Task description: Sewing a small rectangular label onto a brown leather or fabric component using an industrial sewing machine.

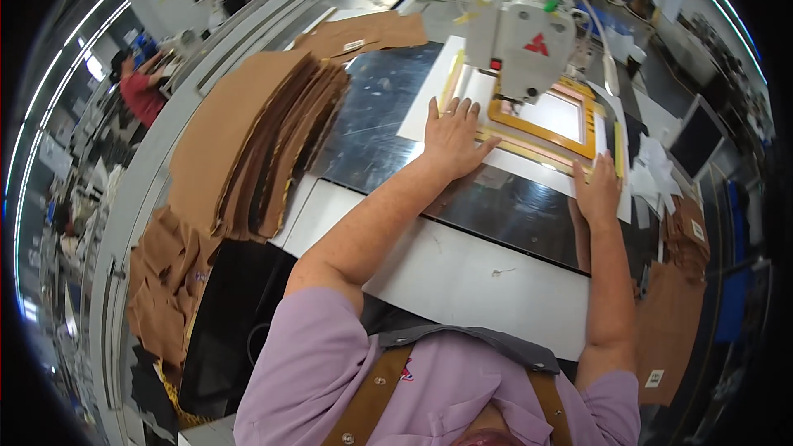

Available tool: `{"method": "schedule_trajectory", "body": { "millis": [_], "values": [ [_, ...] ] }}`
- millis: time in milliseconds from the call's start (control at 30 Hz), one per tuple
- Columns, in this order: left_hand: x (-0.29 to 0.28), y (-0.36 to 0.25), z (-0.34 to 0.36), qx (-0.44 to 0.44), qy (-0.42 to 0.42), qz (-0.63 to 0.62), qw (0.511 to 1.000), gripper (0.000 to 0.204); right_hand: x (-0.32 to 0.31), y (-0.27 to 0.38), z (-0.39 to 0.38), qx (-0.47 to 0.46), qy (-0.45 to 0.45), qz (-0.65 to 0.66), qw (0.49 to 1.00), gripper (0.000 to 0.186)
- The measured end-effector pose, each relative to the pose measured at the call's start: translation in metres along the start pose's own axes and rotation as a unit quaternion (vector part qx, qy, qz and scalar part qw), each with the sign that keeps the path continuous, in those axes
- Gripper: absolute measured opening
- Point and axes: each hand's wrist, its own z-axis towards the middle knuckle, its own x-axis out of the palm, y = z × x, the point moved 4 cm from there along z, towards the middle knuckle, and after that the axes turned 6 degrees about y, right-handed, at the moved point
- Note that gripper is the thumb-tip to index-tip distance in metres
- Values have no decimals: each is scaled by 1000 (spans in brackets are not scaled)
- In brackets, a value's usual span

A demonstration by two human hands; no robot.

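Note:
My left hand (453,139) lies with its fingers apart on the left near corner of a flat, pale template with yellow edging (529,151). At the right near corner of that template rests my right hand (596,186), its fingers stretched out along the edge. Neither hand is wrapped round anything. Between and beyond them, an orange rectangular frame (535,134) sits under the white head of a sewing machine (533,45). A white sheet (420,118) shows beneath the template. What the needle touches is too small to tell.
A tall stack of brown fabric pieces (227,136) stands left of the shiny metal plate (363,128). Crumpled brown fabric (165,281) lies nearer. More brown pieces (667,330) hang at the right, beside a dark screen (696,139). Two people work at far left.

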Motion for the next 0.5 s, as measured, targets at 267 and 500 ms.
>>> {"method": "schedule_trajectory", "body": {
  "millis": [267,500],
  "values": [
    [-163,189,-67,-257,-55,21,965,41,-1,-1,-1,-22,-20,18,999,62],
    [-190,356,-155,-290,35,-32,956,20,4,1,5,-28,-15,15,999,62]
  ]
}}
